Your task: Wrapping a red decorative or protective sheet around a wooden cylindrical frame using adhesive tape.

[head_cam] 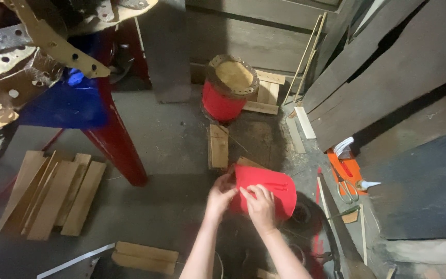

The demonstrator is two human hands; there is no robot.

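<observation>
A flat red sheet (272, 187) with a rounded right end is held in front of me over the floor. My left hand (220, 195) grips its left edge. My right hand (258, 205) lies on its lower face, fingers pinching the material. Further off on the floor stands a red drum-shaped piece (222, 101) with a brown cardboard top (232, 76) edged with small holes.
A red metal leg (120, 147) and blue frame (63, 106) stand at left under perforated cardboard strips (52, 44). Wooden slats (52, 196) lie at lower left, more boards (219, 145) in the middle. Orange-handled scissors (346, 185) and a glue bottle (367, 184) lie right, beside leaning dark boards (388, 67).
</observation>
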